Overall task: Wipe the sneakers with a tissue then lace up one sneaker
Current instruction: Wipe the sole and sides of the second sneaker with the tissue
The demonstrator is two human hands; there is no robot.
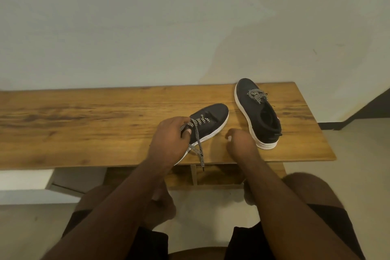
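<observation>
Now the left hand [168, 141] pinches the soft black-and-white woven lace [197, 141] of the near black canvas sneaker [207, 121]; the right hand [239, 143], at 3 o'clock, is loosely curled, empty. Better to grip near the stiff tip.

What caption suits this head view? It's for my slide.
Left hand grips a sneaker's lace; right hand rests nearby.

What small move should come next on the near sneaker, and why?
Probably bring the right hand over to take the loose lace end hanging off the table edge. The left hand already pinches the other lace at the near sneaker, whose upper eyelets look unlaced, and the right hand looks empty.
</observation>
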